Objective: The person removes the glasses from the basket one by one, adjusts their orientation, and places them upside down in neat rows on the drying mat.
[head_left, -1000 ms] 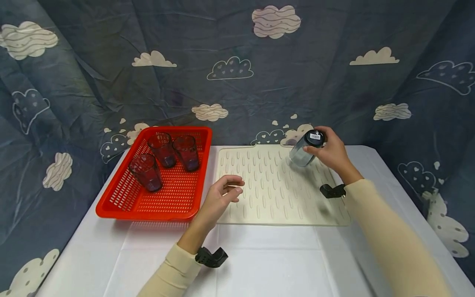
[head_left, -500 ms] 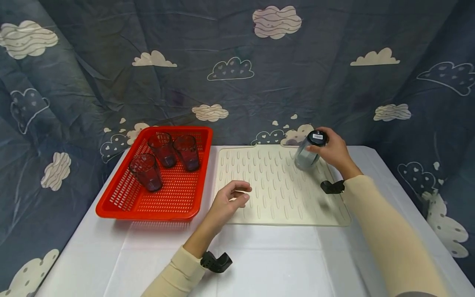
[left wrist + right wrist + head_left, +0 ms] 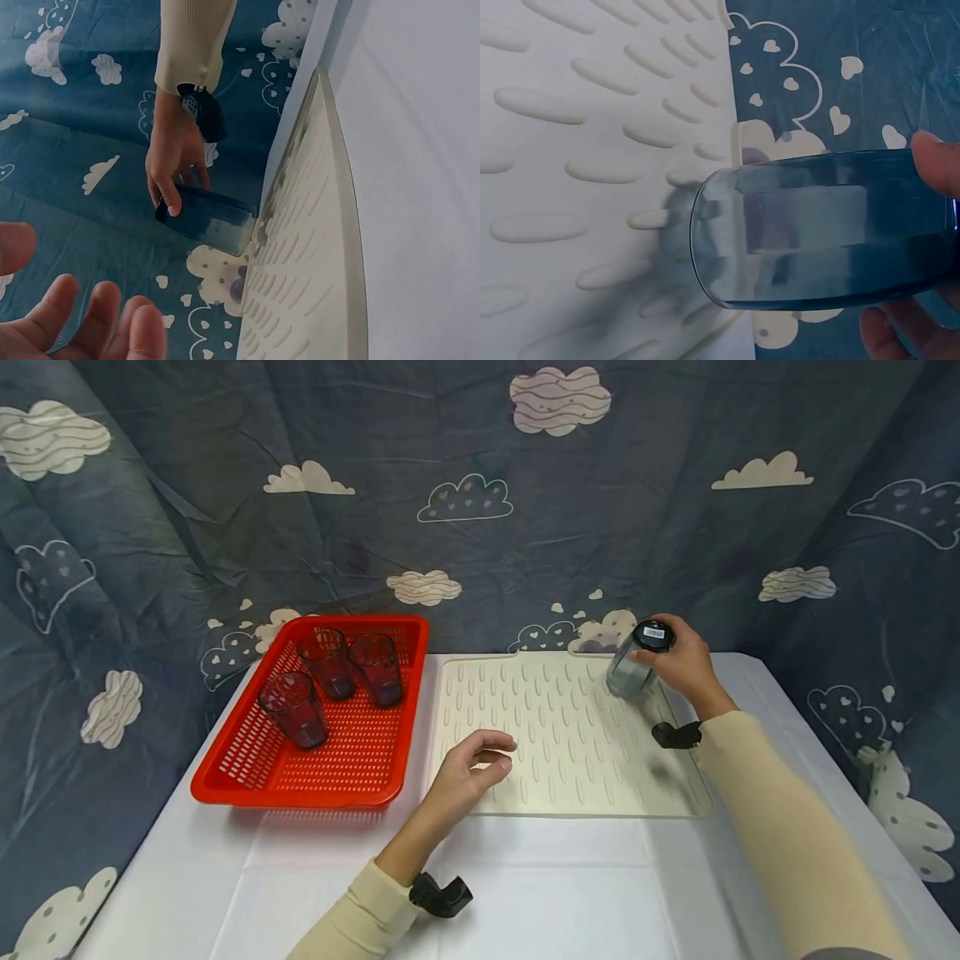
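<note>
My right hand (image 3: 682,664) grips a bluish drinking glass (image 3: 632,672) by its base end, which has a white barcode sticker on it. The glass is upside down and slightly tilted. In the right wrist view its rim end (image 3: 712,240) is right at the ribbed cream drying mat (image 3: 525,195), near the mat's back right corner. My left hand (image 3: 468,772) hovers over the mat's front left part, fingers loosely bent, holding nothing. Left of the mat, a red perforated basket (image 3: 360,768) contains three drinking glasses (image 3: 294,710), standing upright and tilted a little.
A white cloth (image 3: 547,877) covers the table beneath the mat and basket. Right behind the table hangs a dark blue curtain (image 3: 637,543) with cloud prints. Each wrist wears a black camera mount (image 3: 441,895).
My right hand has shifted the glass slightly right, and the glass has tipped closer to upright. My left hand has moved a little right and toward me.
</note>
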Demonstrator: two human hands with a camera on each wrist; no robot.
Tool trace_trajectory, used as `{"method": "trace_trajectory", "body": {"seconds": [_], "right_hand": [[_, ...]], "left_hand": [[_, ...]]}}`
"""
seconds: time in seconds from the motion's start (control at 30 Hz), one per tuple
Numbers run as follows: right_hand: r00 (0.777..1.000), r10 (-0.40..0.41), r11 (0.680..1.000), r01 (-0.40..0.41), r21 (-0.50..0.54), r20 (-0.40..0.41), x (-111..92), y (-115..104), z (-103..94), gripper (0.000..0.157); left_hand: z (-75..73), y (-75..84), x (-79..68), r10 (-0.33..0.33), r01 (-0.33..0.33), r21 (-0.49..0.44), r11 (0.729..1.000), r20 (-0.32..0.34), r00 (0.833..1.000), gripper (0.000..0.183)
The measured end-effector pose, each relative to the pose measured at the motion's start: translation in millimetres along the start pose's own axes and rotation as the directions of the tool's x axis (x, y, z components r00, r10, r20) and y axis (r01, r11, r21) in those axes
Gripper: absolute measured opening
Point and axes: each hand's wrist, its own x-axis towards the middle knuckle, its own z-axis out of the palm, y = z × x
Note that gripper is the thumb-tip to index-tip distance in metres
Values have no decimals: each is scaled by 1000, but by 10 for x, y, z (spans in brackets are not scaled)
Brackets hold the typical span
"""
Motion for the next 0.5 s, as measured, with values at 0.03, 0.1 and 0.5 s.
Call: {"method": "trace_trajectory", "body": {"seconds": [0.03, 0.1, 0.5], "right_hand": [[1000, 1, 1000, -1, 2, -2, 6, 5, 4, 82], [1000, 7, 1000, -7, 6, -8, 14, 6, 15, 81], [999, 41, 999, -40, 26, -10, 24, 54, 83, 80]], "left_hand": [[4, 0, 0, -1, 1, -2, 1000, -6, 1000, 31], [10, -1, -3, -1, 1, -2, 1000, -15, 1000, 30], [6, -43, -27, -10, 10, 20, 1000, 5, 1000, 32]]}}
